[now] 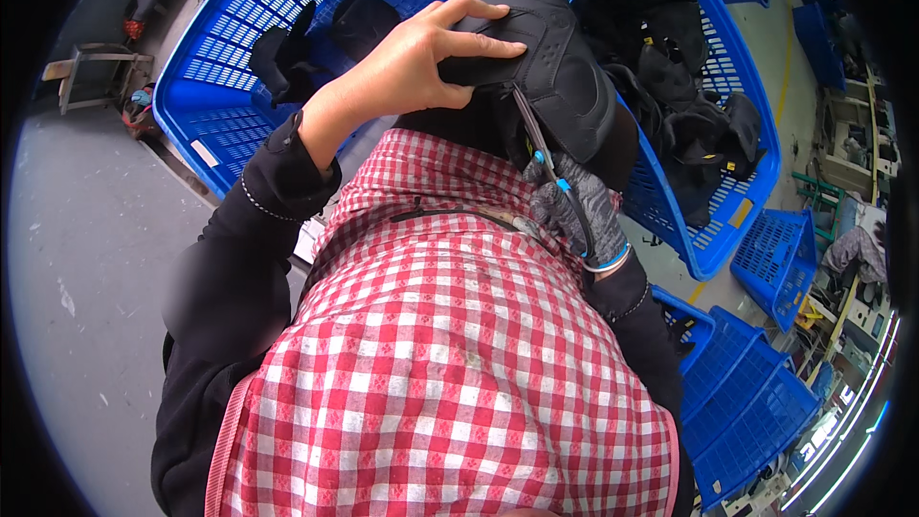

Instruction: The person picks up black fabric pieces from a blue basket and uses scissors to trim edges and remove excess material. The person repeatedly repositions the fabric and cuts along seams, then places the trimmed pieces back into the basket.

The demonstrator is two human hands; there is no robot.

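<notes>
A black moulded, stitched piece (565,86) with padded panels lies across my lap at the top of my apron. My bare left hand (431,50) grips it from the left, two fingers stretched over its surface and the thumb curled near its lower edge. In a grey glove, my right hand (574,211) is closed around a pair of scissors (532,129) with dark blades and blue on the handles. The blades point up along the near edge of the piece, by my left thumb. Whether the tips touch a thread or the fabric, I cannot tell.
A blue basket (215,124) holding a few black pieces stands ahead on the left. Another blue basket (704,254), heaped with black pieces (684,105), is at the right. More blue baskets (737,412) sit lower right. Grey floor (86,297) stretches along the left.
</notes>
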